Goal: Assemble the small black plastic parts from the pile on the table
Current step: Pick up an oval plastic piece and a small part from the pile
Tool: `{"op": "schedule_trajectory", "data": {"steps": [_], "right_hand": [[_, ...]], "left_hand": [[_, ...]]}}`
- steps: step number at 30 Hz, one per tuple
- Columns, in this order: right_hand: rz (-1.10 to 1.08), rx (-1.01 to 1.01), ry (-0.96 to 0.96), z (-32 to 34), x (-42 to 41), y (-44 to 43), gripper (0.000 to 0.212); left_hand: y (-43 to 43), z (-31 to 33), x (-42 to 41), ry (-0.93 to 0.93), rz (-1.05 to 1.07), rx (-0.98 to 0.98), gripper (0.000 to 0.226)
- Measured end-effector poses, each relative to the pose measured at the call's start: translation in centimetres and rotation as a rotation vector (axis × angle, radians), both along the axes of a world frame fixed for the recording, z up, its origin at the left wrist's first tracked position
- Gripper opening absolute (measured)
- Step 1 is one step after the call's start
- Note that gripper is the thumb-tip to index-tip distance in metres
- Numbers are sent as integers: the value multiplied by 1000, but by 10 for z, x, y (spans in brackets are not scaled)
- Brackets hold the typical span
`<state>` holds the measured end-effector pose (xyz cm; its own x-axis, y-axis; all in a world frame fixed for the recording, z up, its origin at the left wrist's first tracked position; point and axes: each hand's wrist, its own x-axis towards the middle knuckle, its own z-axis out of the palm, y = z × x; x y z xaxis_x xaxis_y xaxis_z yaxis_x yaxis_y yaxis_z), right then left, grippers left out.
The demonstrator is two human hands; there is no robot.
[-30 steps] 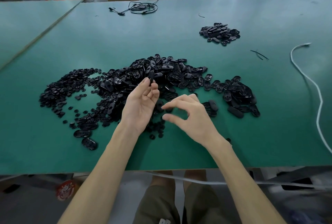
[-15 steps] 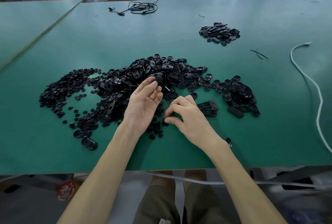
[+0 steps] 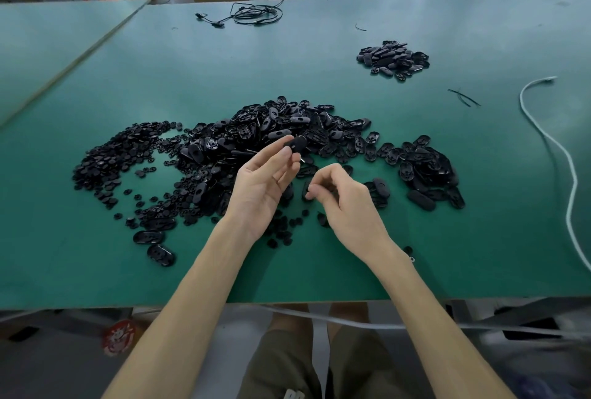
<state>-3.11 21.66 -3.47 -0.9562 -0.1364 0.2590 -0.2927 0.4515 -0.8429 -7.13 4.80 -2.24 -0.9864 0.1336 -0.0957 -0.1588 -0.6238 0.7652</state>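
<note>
Two hands at the pile [image 3: 224,149], one oval part lifted.
I record the left hand [image 3: 265,181] palm-up, its fingertips pinching a black oval part [image 3: 296,144] just above the pile on the green table [image 3: 192,72]. The right hand [image 3: 348,203] hovers beside it with fingers curled close at the pile's near edge; I cannot tell whether they pinch a piece. A smaller heap [image 3: 393,58] lies well apart.

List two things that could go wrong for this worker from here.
The left hand holds the oval part in a fingertip grip only; it could drop into the pile. A loose part lies by the table edge beside the right forearm; a sweep might knock it off.
</note>
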Motion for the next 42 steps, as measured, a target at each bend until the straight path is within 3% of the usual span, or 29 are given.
{"op": "schedule_trajectory", "data": {"steps": [9,14,42], "right_hand": [[-138,-192,68,5,0,4,9],[-157,-165,99,5,1,5,21],[-214,-294,21,2,1,6,19]], "left_hand": [[5,0,4,58,-2,-138,29],[6,0,6,86,7,-176,25],[9,-11,4,147,-10,-387,29]]}}
